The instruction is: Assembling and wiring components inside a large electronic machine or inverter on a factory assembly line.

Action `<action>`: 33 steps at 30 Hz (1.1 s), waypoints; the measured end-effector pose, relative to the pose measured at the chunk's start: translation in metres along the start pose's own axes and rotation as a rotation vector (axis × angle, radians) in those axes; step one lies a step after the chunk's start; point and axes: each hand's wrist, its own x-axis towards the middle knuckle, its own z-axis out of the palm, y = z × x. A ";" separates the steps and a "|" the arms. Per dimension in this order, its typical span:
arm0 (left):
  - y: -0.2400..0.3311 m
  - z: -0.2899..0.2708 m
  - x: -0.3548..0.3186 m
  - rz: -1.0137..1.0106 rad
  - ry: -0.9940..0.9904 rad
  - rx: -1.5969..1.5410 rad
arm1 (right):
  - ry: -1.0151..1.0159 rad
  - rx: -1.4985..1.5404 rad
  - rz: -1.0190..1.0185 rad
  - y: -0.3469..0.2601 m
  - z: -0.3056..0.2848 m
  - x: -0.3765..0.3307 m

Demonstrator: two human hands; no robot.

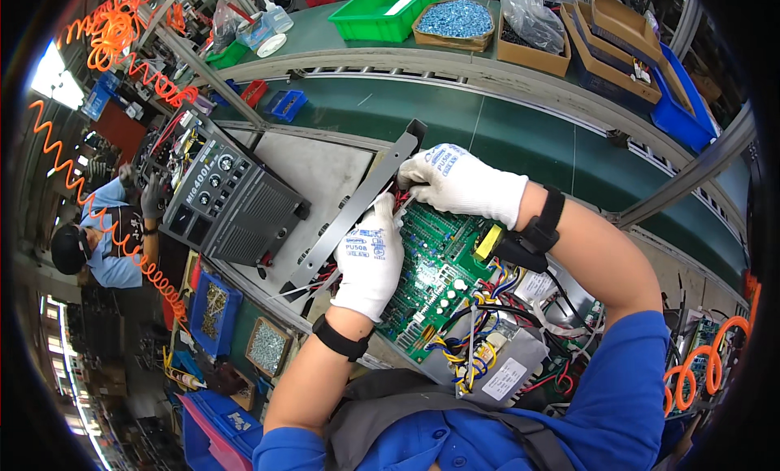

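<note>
Both of my hands wear white gloves and meet at the upper left edge of a large green circuit board (431, 256). My right hand (467, 186) has its fingers curled in a pinch at a small bunch of red wires (400, 198). Just below it, my left hand (370, 256) is closed, its fingertips against the same spot; what it grips is partly hidden. A long dark grey metal bar (357, 207) stands slanting along the board's left side, right beside my left hand. Bundled coloured wires and a grey metal unit with a white label (505, 379) lie nearest my body.
A grey machine with a knobbed front panel (236, 199) stands at left. Past it, a person in light blue (114, 247) works. Blue bin (215, 312), green tray (382, 12) and box of bluish small parts (453, 22) surround the bench. Orange coiled hose (699, 369) hangs right.
</note>
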 end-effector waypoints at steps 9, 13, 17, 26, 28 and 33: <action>0.000 0.001 0.012 -0.019 -0.056 -0.157 | -0.044 0.049 0.041 0.002 -0.002 -0.005; -0.001 0.001 0.014 -0.015 -0.068 -0.317 | -0.047 -0.058 -0.057 0.000 -0.001 -0.004; 0.000 0.001 0.009 0.054 0.046 -0.281 | -0.133 -0.231 -0.021 -0.010 -0.001 0.008; 0.014 -0.051 -0.071 0.292 -0.087 -0.386 | -0.066 -0.175 -0.048 -0.009 -0.019 -0.016; 0.012 -0.068 -0.060 0.057 -0.355 -0.534 | -0.258 -0.078 -0.009 -0.049 -0.057 -0.024; 0.010 -0.065 -0.064 -0.136 -0.600 -1.014 | -0.368 -0.023 -0.202 -0.114 -0.049 -0.047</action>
